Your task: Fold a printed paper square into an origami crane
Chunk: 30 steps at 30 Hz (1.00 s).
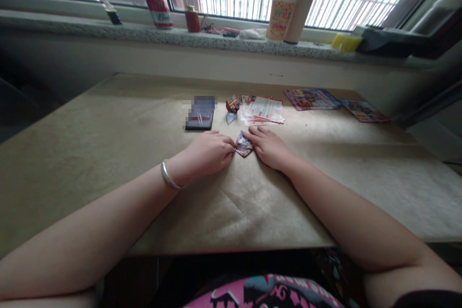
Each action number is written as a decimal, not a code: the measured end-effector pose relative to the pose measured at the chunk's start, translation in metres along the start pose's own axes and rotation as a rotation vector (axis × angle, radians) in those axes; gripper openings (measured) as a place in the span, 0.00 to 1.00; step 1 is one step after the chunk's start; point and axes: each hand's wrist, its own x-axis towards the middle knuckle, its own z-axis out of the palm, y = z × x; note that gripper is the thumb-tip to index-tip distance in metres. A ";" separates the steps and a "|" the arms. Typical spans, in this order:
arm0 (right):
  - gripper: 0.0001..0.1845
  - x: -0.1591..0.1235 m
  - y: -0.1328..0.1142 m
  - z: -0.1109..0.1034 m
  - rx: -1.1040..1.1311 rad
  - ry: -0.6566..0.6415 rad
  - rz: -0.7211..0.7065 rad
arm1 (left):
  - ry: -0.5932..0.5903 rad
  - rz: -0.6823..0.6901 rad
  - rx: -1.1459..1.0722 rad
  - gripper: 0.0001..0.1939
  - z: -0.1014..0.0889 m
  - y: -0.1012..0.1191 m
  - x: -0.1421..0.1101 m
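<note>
Paper (244,145): I see it small, folded and patterned, on the table (231,216) between both hands.
Left hand (212,151): fingers bunched narrow at the paper's left corner; I cannot tell if they pinch.
Right hand (269,147): palm down, fingers extended, touching its right side.
Beyond the grip: phone (201,113) leftward, pointed fold (233,107) ahead, leaflets (265,108) rightward.

Beige table (90,154) with folded papers (244,146), phone (202,111), sheets (267,108), colourful leaflets (314,98).
</note>
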 end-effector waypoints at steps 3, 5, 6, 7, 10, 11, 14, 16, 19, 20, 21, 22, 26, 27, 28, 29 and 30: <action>0.29 -0.001 -0.001 -0.002 -0.004 0.004 0.009 | -0.032 -0.018 -0.070 0.15 0.001 -0.007 0.001; 0.29 0.000 -0.002 -0.003 -0.002 -0.008 0.015 | -0.067 -0.039 -0.142 0.15 0.002 -0.012 0.002; 0.29 0.000 -0.003 -0.004 -0.003 -0.013 0.017 | -0.069 -0.056 -0.185 0.15 0.003 -0.014 0.002; 0.28 0.000 -0.003 -0.005 -0.004 -0.015 0.017 | -0.075 -0.059 -0.220 0.15 0.004 -0.016 0.001; 0.27 0.000 -0.005 -0.005 -0.015 -0.001 0.013 | -0.038 -0.046 -0.231 0.14 0.007 -0.019 0.001; 0.28 0.000 -0.005 -0.005 -0.017 0.000 0.012 | -0.013 -0.044 -0.215 0.14 0.008 -0.019 0.000; 0.31 -0.001 -0.006 -0.002 -0.010 -0.023 0.028 | 0.041 -0.021 -0.144 0.15 0.011 -0.016 0.000; 0.31 -0.002 -0.006 0.001 0.006 -0.042 0.058 | 0.064 0.006 -0.088 0.16 0.013 -0.011 -0.001; 0.28 0.000 -0.007 0.002 0.031 -0.045 0.098 | 0.064 0.036 -0.018 0.15 0.014 -0.002 0.001; 0.28 0.000 -0.008 0.002 0.038 -0.043 0.107 | 0.061 0.036 -0.004 0.15 0.014 0.002 0.002; 0.27 0.001 -0.008 0.002 0.042 -0.039 0.114 | 0.063 0.013 0.001 0.15 0.014 0.005 0.004; 0.27 0.002 -0.009 0.002 0.044 -0.034 0.120 | 0.063 -0.023 0.003 0.16 0.014 0.009 0.006; 0.26 0.004 -0.011 0.003 0.036 0.000 0.128 | 0.070 -0.171 0.036 0.18 0.017 0.019 0.017; 0.26 0.004 -0.012 0.003 0.035 0.003 0.126 | 0.077 -0.203 0.032 0.18 0.018 0.020 0.019; 0.26 0.004 -0.012 0.004 0.034 0.005 0.126 | 0.069 -0.225 0.010 0.18 0.021 0.020 0.021; 0.26 0.004 -0.012 0.004 0.034 0.005 0.127 | 0.064 -0.244 -0.021 0.17 0.023 0.020 0.021; 0.26 0.003 -0.012 0.004 0.034 0.003 0.129 | 0.061 -0.261 -0.056 0.17 0.025 0.019 0.022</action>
